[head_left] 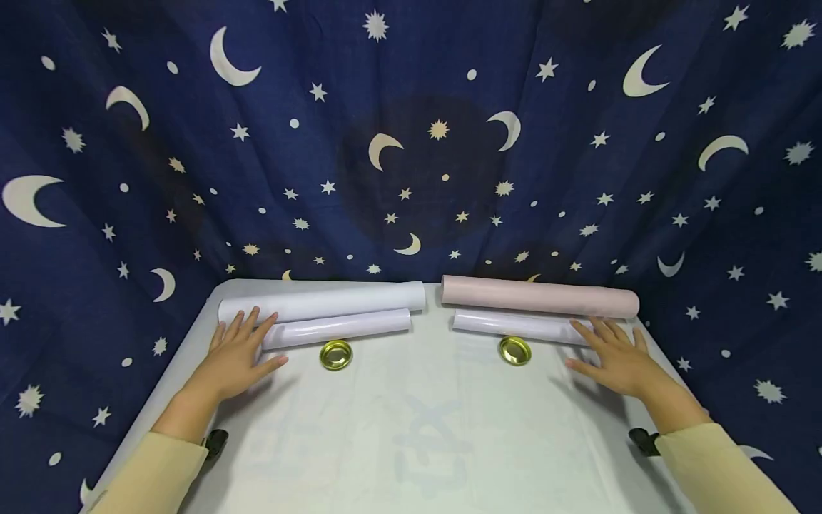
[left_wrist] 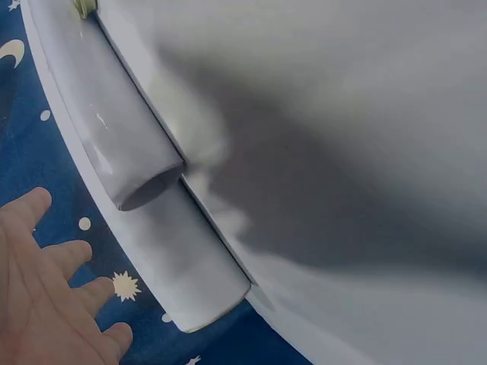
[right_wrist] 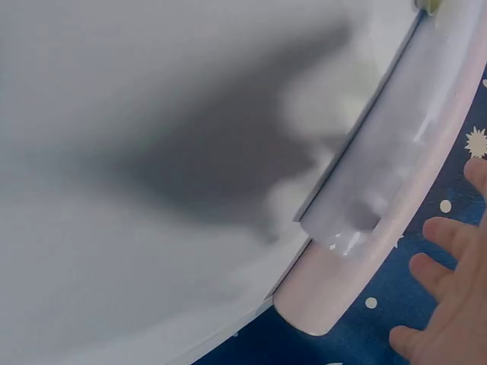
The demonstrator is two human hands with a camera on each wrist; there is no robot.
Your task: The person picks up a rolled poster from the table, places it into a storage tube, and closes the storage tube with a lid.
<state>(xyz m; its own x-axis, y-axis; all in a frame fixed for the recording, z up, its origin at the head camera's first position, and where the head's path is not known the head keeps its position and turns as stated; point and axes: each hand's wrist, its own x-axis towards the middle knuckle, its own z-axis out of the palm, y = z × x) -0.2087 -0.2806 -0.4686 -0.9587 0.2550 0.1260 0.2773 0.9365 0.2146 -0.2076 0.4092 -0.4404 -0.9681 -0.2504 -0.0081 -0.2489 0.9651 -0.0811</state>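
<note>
Head view: the left hand (head_left: 234, 360), at nine o'clock from the middle of the white table (head_left: 424, 400), has its fingers loosely spread around bare air; the right hand (head_left: 613, 360), at three o'clock, is spread likewise, holding nothing. Left fingertips cover part of a thick white roll (head_left: 340, 301) and the near end of a thin glossy roll (head_left: 337, 329), both at ten o'clock. Right fingers mask the outer end of a slim white roll (head_left: 507, 325) below a pink roll (head_left: 539, 296), at two o'clock. Two gold dishes, one (head_left: 336, 355) at ten, another (head_left: 516, 350) at two, shrink to slivers at the wrist views' top edges. Those views crop both hands, at eight and four o'clock, but show them apart from the rolls. Blurred shadows obscure the tabletop; its faint marks are unreadable.
</note>
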